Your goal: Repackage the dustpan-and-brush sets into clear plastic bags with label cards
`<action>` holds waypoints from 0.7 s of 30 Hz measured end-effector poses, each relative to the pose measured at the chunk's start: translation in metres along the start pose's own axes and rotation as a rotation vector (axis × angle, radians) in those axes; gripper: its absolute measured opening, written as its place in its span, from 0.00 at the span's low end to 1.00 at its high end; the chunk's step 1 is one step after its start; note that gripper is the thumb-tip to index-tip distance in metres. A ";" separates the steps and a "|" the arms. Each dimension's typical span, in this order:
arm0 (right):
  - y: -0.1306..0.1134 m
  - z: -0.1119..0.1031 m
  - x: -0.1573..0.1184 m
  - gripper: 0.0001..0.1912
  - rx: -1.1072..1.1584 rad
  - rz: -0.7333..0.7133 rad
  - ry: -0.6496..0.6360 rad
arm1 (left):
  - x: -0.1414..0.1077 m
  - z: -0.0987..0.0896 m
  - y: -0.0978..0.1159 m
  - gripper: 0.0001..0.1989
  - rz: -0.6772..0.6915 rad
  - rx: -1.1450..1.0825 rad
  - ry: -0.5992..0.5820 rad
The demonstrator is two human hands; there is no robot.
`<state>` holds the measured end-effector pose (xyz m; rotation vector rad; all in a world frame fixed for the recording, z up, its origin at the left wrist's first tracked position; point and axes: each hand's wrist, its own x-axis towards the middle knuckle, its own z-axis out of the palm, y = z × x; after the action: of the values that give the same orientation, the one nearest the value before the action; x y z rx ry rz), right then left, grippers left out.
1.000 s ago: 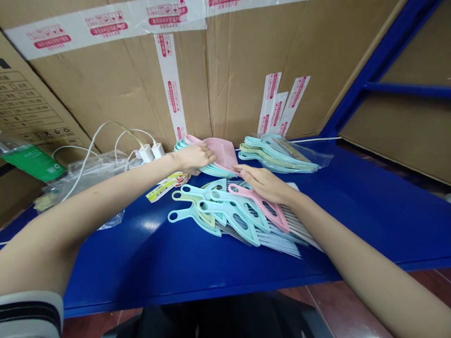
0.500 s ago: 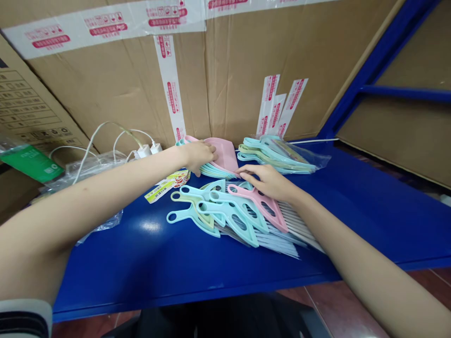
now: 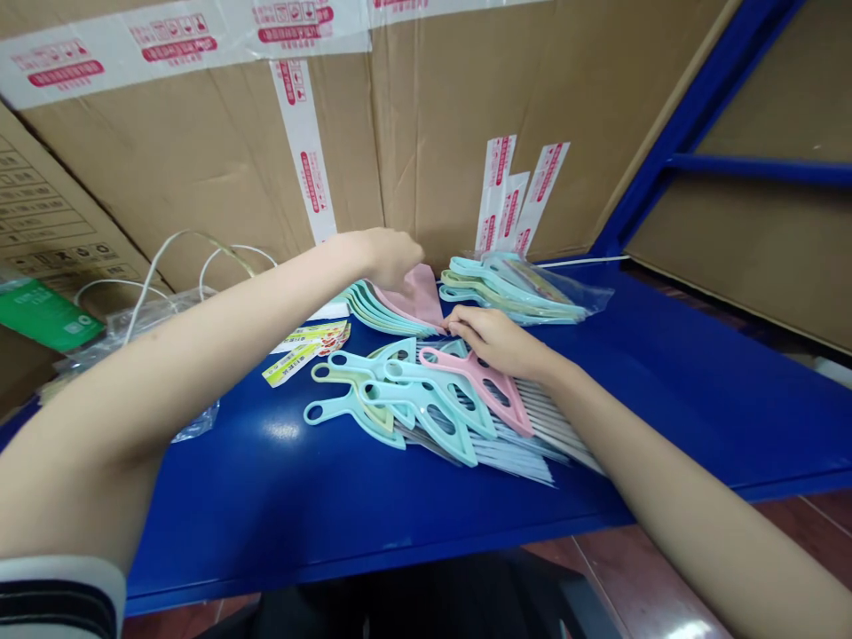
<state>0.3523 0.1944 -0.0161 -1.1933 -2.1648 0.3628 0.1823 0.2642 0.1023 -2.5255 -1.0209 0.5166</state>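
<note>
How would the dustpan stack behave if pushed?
The dustpan stack looks light for its size: thin, plastic-like shells. Each pan is probably fairly stiff, given its cleanly curved edge. Pushed sideways, layers might slip apart, since no band shows around them.

- The left hand [image 3: 392, 255], which is blurred, is at the pink dustpan [image 3: 424, 291] on top of the stack of turquoise dustpans [image 3: 381, 314].
- The right hand [image 3: 496, 341] has its fingertips at this pink dustpan's corner.
- Nearer, hand brushes [image 3: 421, 410] are lying in a heap on the blue table [image 3: 280, 524].
- Printed cards [image 3: 295, 362] lie near the brush handles.
- Behind stands a taped cardboard box [image 3: 226, 169].
</note>
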 end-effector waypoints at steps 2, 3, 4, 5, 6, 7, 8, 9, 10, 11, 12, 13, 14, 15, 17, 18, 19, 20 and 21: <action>0.002 0.001 0.000 0.10 -0.012 -0.016 0.009 | 0.010 -0.007 0.016 0.25 -0.030 -0.002 0.143; 0.002 0.002 0.000 0.11 -0.018 -0.026 0.012 | 0.017 -0.008 0.025 0.26 -0.009 -0.019 0.203; 0.003 0.002 -0.001 0.11 -0.025 -0.034 0.014 | 0.025 -0.009 0.033 0.28 0.016 -0.035 0.249; 0.003 0.003 -0.001 0.11 -0.034 -0.042 0.015 | 0.034 -0.009 0.041 0.31 0.049 -0.047 0.288; 0.003 0.003 -0.002 0.11 -0.044 -0.050 0.014 | 0.042 -0.009 0.047 0.32 0.081 -0.051 0.309; 0.004 0.003 -0.002 0.11 -0.054 -0.055 0.013 | 0.051 -0.008 0.052 0.32 0.125 -0.046 0.307; 0.004 0.004 -0.002 0.11 -0.064 -0.060 0.013 | 0.058 -0.007 0.056 0.31 0.162 -0.041 0.280; 0.004 0.004 -0.003 0.11 -0.074 -0.064 0.014 | 0.065 -0.007 0.058 0.29 0.186 -0.036 0.246; 0.005 0.004 -0.003 0.10 -0.082 -0.068 0.017 | 0.070 -0.006 0.060 0.27 0.198 -0.030 0.218; 0.005 0.005 -0.003 0.10 -0.088 -0.073 0.023 | 0.074 -0.005 0.061 0.26 0.199 -0.026 0.199; 0.006 0.005 -0.003 0.10 -0.092 -0.078 0.030 | 0.077 -0.004 0.061 0.25 0.193 -0.023 0.195; 0.006 0.005 -0.003 0.09 -0.093 -0.083 0.039 | 0.078 -0.002 0.061 0.25 0.184 -0.018 0.205; 0.007 0.005 -0.003 0.09 -0.093 -0.089 0.048 | 0.078 -0.001 0.061 0.25 0.178 -0.014 0.222; 0.008 0.005 -0.002 0.09 -0.092 -0.095 0.059 | 0.078 0.000 0.061 0.25 0.172 -0.009 0.242; 0.008 0.004 -0.002 0.09 -0.088 -0.106 0.087 | 0.074 0.003 0.060 0.24 0.164 0.002 0.280; 0.008 0.003 -0.001 0.09 -0.088 -0.110 0.103 | 0.071 0.004 0.059 0.24 0.160 0.007 0.299; 0.008 0.002 -0.001 0.09 -0.088 -0.115 0.120 | 0.067 0.004 0.058 0.24 0.155 0.011 0.318; 0.006 0.001 -0.001 0.09 -0.089 -0.120 0.138 | 0.063 0.005 0.056 0.24 0.149 0.014 0.339; 0.005 0.000 -0.001 0.09 -0.090 -0.126 0.156 | 0.058 0.006 0.053 0.24 0.142 0.017 0.358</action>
<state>0.3558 0.1963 -0.0187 -1.0891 -2.1261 0.1151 0.2494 0.2717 0.0615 -2.5617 -0.7065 0.1001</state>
